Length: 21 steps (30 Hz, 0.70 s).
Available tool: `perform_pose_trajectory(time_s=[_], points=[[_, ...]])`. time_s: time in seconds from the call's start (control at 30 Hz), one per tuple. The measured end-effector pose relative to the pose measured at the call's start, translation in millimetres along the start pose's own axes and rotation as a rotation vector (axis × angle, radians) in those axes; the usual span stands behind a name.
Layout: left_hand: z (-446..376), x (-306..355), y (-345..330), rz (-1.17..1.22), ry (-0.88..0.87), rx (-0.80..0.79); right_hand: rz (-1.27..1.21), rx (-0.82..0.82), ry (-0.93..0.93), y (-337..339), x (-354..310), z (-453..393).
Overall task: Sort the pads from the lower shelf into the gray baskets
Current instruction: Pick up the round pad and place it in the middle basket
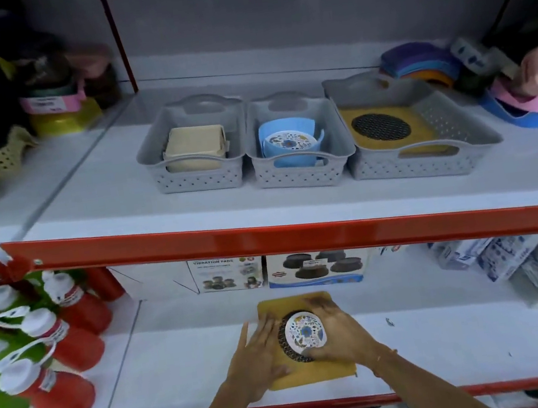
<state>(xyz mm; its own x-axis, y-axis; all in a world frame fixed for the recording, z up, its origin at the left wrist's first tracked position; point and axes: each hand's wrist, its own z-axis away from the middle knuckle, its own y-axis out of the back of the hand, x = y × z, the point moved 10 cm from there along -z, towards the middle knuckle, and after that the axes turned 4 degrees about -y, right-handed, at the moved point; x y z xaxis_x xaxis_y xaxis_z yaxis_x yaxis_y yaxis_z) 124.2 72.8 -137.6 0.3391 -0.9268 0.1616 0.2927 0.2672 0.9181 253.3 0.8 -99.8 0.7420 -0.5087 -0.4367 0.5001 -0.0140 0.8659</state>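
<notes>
On the lower shelf lies a yellow square pad [322, 371] with a black round grid in its middle. A small round floral pad [303, 329] rests on top of it. My right hand [339, 330] curls around the round floral pad from the right. My left hand [259, 354] lies flat on the yellow pad's left side, fingers spread. On the upper shelf stand three gray baskets: the left basket [157, 157] holds beige pads, the middle basket [339, 150] holds blue pieces and a round floral pad, the right basket [479, 136] holds a yellow pad with a black grid.
A red shelf rail [299, 234] runs between the two shelves. Boxes of vibration pads [227, 273] stand at the back of the lower shelf. Red and green bottles [48, 338] crowd the left. Printed packs [510, 256] lie at the right. Coloured bowls [522, 99] sit beside the right basket.
</notes>
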Motion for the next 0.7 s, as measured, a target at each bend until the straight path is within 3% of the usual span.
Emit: perform_pose_trajectory(time_s=[0.23,0.3,0.47,0.7], points=[[12,0,25,-0.084,0.034,0.128,0.007,0.022,-0.028,0,-2,1],[10,8,28,-0.064,-0.038,0.145,0.0,0.012,-0.035,-1,-5,6],[13,14,19,-0.036,-0.063,0.023,-0.014,-0.008,-0.047,-8,-8,13],[34,21,39,0.055,-0.074,0.11,-0.085,0.097,-0.107,13,-19,32]])
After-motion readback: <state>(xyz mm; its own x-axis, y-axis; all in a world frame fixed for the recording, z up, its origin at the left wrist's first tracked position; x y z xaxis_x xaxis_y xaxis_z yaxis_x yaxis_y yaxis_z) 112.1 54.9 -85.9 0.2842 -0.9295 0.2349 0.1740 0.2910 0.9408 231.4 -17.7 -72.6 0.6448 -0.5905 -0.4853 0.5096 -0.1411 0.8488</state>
